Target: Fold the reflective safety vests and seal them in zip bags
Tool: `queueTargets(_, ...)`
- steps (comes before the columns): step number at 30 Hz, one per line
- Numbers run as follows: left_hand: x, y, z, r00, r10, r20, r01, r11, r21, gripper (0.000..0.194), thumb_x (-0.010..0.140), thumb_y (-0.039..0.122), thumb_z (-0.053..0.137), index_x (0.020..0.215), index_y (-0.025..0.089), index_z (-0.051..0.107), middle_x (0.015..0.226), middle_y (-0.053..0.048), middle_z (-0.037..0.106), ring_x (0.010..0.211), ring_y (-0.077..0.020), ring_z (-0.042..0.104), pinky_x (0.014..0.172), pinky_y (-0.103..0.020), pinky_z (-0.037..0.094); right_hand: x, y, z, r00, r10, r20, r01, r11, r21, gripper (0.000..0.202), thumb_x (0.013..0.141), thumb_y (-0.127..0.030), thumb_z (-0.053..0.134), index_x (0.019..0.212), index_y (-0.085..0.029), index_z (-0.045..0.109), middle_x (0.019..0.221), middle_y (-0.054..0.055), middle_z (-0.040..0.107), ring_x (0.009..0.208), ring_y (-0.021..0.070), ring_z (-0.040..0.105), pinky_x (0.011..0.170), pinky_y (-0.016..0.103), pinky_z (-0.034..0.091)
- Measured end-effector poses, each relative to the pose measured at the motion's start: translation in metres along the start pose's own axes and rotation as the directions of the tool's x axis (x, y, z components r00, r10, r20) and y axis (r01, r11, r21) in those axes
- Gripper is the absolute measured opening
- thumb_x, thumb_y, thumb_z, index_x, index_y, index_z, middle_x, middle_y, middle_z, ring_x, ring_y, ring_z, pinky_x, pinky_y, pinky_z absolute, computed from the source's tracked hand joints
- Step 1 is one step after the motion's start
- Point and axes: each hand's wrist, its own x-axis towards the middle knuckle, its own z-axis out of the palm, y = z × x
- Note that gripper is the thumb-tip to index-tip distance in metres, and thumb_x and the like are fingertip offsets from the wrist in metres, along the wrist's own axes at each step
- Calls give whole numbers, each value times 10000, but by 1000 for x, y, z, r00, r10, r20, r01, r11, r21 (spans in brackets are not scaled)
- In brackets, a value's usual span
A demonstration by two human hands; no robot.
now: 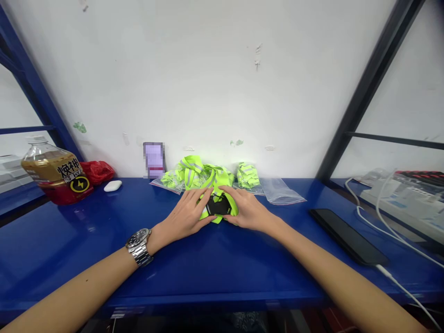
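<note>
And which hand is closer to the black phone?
The right. The right hand is to the left of the black phone, not touching it; the left hand is farther left, across the buckle.

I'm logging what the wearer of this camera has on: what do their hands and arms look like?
The left hand and right hand are both without gloves, and no sleeves show on the forearms. On the left wrist is a silver-coloured watch with a metal link band, round case and dark dial. The right wrist shows nothing worn.
</note>
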Motion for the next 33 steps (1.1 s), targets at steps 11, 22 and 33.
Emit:
queueTargets(11,10,25,5,967,139,213,-113,985,-130,291,976,261,341,971,130,600,863,-121,640,802,-222,620,750,-353,511,1,-3,-18,971,163,-175,-99,940,325,656,639,-347,772,1230,-226,516,1110,55,682,1054,271,662,859,340,518)
queueTargets(22,19,21,3,794,-458,400,380,-140,-914,345,819,427,635,1064,186,659,1050,-79,700,1103,-247,603,986,-380,460,0,-6,-21,998,53,20,-56,952,301,701,693,-330,732,1325,-242,442,1166,66,667,1051,272,654,915,403,491)
queueTargets(33,57,27,0,398,-631,666,104,-690,-716,97,816,218,617,823,131,660,812,-38,677,750,-128,647,742,-228,538,-3,-59,19,893,-408,-193,434,892,123,223,841,-154,500,1023,-202,619,1021,110,674,986,218,635,885,374,541)
